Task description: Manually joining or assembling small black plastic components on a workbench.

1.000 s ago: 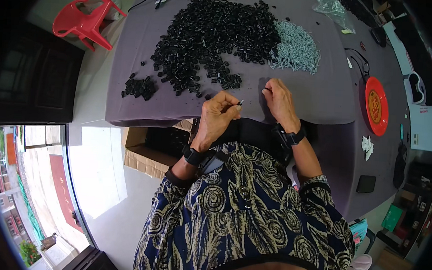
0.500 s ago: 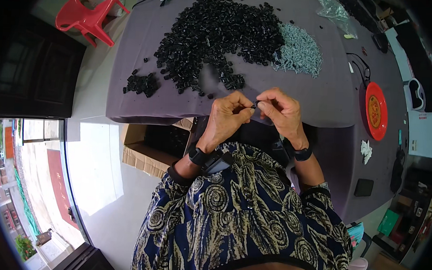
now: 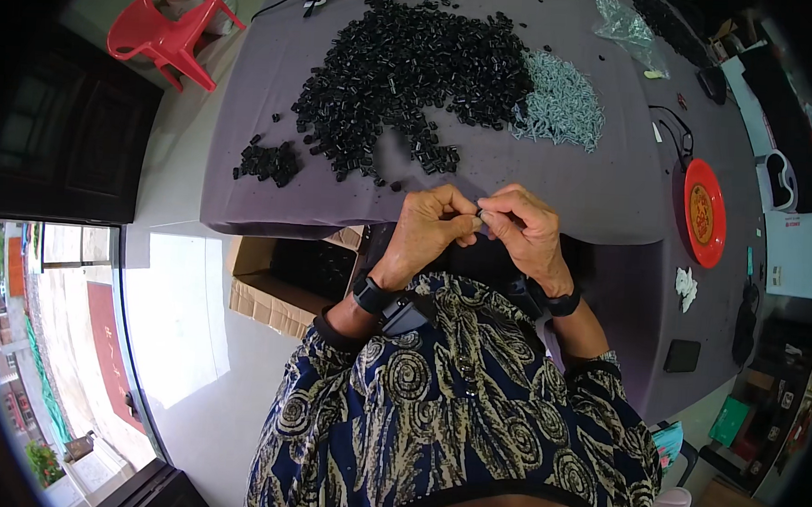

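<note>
My left hand (image 3: 430, 227) and my right hand (image 3: 525, 228) meet fingertip to fingertip over the near edge of the grey table (image 3: 611, 195). Between the fingertips sits a small piece (image 3: 478, 218), mostly hidden; I cannot tell which hand grips it or whether it is one part or two. A big heap of small black parts (image 3: 406, 70) covers the table just beyond my hands. A pile of small pale grey parts (image 3: 561, 101) lies to its right. A little cluster of black parts (image 3: 267, 162) sits apart near the left edge.
An open cardboard box (image 3: 285, 275) holding black parts stands on the floor under the table's left end. A red plastic chair (image 3: 165, 30) is at far left, a round red tray (image 3: 704, 212) on the right, a clear plastic bag (image 3: 624, 26) at the back.
My hands, apart on the table a second ago with the right reaching at the heap, have drawn back to the near edge and come together around a small piece.
</note>
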